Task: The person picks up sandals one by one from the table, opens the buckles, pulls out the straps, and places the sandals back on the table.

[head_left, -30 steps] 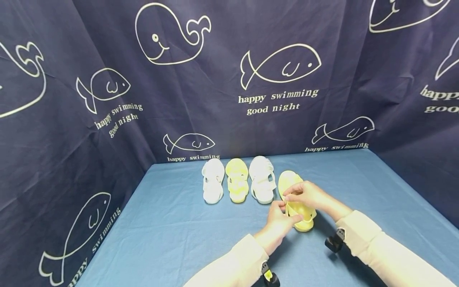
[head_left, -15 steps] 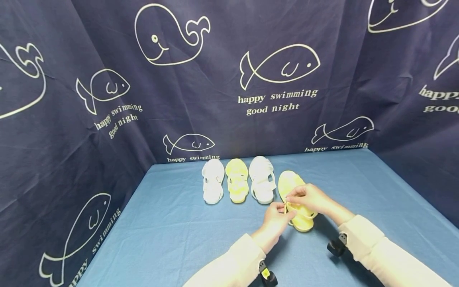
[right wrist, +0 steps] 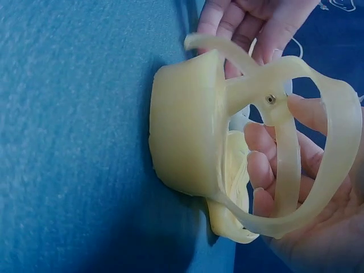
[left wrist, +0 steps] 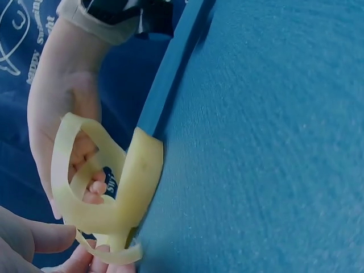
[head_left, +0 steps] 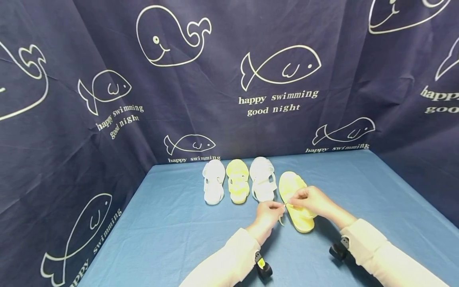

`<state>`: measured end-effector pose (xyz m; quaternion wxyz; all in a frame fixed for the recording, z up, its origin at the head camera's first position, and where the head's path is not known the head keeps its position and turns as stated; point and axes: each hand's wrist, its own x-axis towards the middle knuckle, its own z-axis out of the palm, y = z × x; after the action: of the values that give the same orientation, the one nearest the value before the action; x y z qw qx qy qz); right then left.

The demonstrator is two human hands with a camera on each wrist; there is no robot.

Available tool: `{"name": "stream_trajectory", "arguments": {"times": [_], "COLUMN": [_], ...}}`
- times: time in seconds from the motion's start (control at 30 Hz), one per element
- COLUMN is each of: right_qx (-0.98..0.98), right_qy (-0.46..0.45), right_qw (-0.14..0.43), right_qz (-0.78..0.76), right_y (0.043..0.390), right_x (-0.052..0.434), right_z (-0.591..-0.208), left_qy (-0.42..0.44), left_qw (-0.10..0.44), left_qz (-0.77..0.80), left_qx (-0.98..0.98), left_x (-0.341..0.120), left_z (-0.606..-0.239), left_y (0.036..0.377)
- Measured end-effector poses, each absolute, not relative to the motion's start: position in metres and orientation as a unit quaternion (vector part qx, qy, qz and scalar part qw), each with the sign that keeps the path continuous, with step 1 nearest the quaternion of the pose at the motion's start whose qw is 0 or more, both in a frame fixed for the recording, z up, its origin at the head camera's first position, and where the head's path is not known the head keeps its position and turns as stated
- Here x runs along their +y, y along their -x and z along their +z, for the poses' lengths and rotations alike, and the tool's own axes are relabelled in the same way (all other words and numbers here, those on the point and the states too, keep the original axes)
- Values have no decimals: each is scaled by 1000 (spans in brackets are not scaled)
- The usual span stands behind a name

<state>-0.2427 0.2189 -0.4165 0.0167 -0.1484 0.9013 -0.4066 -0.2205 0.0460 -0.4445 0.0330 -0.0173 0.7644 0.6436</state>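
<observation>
A pale yellow sandal (head_left: 289, 183) sits at the right end of the row, tilted relative to the others, sole down on the blue cloth. My left hand (head_left: 263, 219) pinches its thin strap (left wrist: 122, 256) on the left side; the strap's loose end hangs free below the fingers. My right hand (head_left: 312, 201) reaches over the sandal and pinches the strap part by a small metal stud (right wrist: 271, 99). In the right wrist view the right fingers (right wrist: 261, 170) show behind the straps. Part of the sandal's straps is hidden under the right hand in the head view.
Left of it stand a white sandal (head_left: 263, 175), another yellow sandal (head_left: 238, 179) and a further white sandal (head_left: 214, 181), side by side. Behind the blue cloth (head_left: 172, 239) rises a dark blue curtain (head_left: 222, 95) with fish and whale drawings.
My left hand has moved left, away from the sandal, drawing the strap outward so its loose end now shows. The right hand has shifted slightly right and down. The other sandals stay put.
</observation>
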Motion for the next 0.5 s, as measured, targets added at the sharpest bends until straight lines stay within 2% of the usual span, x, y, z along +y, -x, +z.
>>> {"name": "stream_trajectory", "arguments": {"times": [0.5], "right_qx": [899], "right_qy": [109], "right_qw": [30], "right_qz": [-423], "right_y": [240], "right_x": [220], "right_z": [-420], "left_qy": [31], "left_qw": [35], "left_qz": [670], "left_qx": [741], "left_x": [39], "left_z": [-446], "left_y": [226]}}
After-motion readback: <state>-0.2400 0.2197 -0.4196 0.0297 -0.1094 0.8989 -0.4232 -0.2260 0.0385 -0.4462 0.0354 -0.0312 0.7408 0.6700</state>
